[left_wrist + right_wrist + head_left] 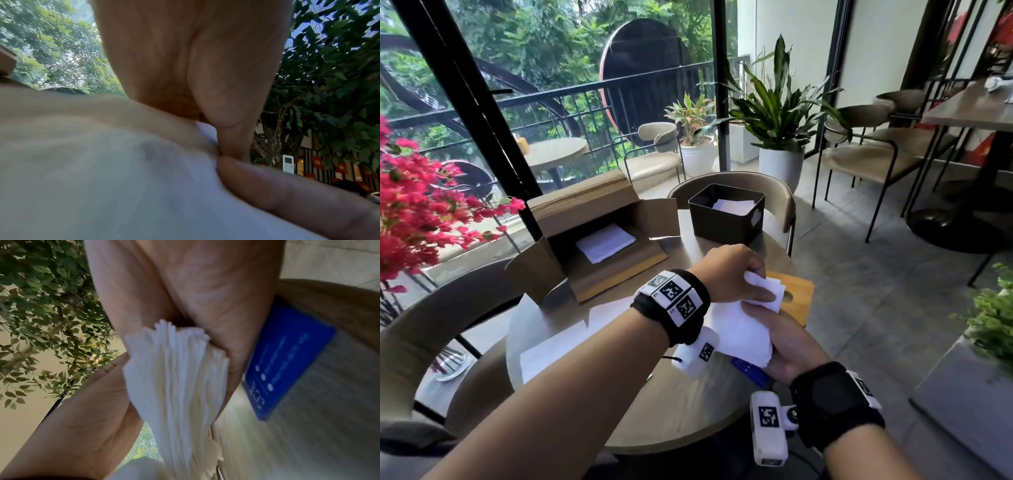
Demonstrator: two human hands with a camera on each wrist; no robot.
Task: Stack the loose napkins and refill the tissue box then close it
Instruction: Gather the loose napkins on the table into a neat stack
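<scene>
Both hands hold a thick stack of white napkins [743, 329] above the round table [654, 411]. My right hand [787, 346] grips the stack's near end from below, thumb on top; the right wrist view shows the napkin stack [180, 386] edge-on between thumb and fingers. My left hand [739, 277] curls over the far end and pinches it; in the left wrist view its thumb meets a finger on the napkin stack [123, 178]. The black tissue box [726, 214] stands open at the table's far side with napkins inside. Its wooden lid [796, 294] lies under my hands.
An open cardboard carton [599, 236] with white napkins inside sits at the back left. Loose white sheets [551, 346] lie on the table's left. A blue card [751, 371] lies under the stack. Chairs ring the table; red flowers [417, 212] reach in from the left.
</scene>
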